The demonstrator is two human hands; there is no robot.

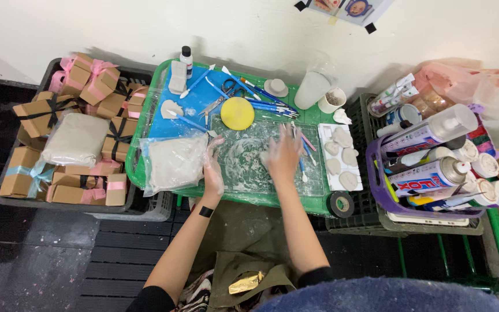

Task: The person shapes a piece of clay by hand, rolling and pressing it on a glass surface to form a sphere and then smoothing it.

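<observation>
Two hands: right hand spread flat on clay-smeared mat; left hand open beside it.

Clay work on a cutting mat

The translucent mat, smeared with pale clay, lies flat under both hands. The left hand, clay-coated, rests at its left edge, just beside a plastic bag of grey clay. The right hand presses palm-down on a small clay lump, mostly hidden beneath it.
</observation>
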